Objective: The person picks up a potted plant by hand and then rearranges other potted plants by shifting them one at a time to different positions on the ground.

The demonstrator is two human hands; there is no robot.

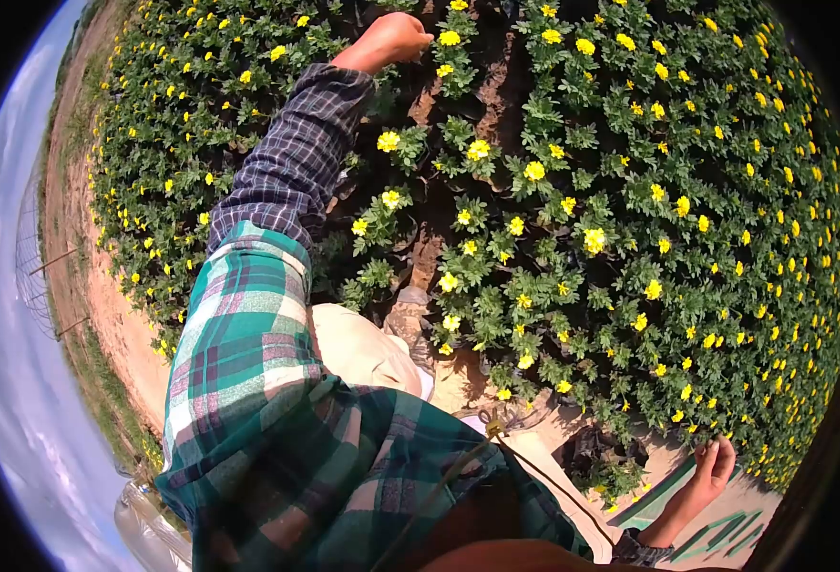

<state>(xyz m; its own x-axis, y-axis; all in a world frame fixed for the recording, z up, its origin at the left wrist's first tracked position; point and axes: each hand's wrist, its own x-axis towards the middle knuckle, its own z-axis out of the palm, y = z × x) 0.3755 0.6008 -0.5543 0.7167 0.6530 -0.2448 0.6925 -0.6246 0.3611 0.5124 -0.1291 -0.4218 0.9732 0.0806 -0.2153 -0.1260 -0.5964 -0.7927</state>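
Observation:
My left hand (pixel 396 40) reaches out at the top, its fingers curled closed beside a marigold plant with a yellow flower (pixel 449 38). Whatever lies within those fingers, if anything, is too small to make out. At the lower right, my right hand (pixel 709 480) has loosely bent fingers with a gap between them, and nothing shows in it. It is close to the edge of the marigold bed (pixel 620 219). Leafy green plants with yellow blooms fill this bed, several of them standing in dark bags.
A marigold plant in a black bag (pixel 611 467) sits apart near my legs. Beside my right hand is a green-edged slatted thing (pixel 725 534). My trouser leg (pixel 363 348) is close to the plants. Bare soil (pixel 124 296) and a wire frame (pixel 39 262) lie left.

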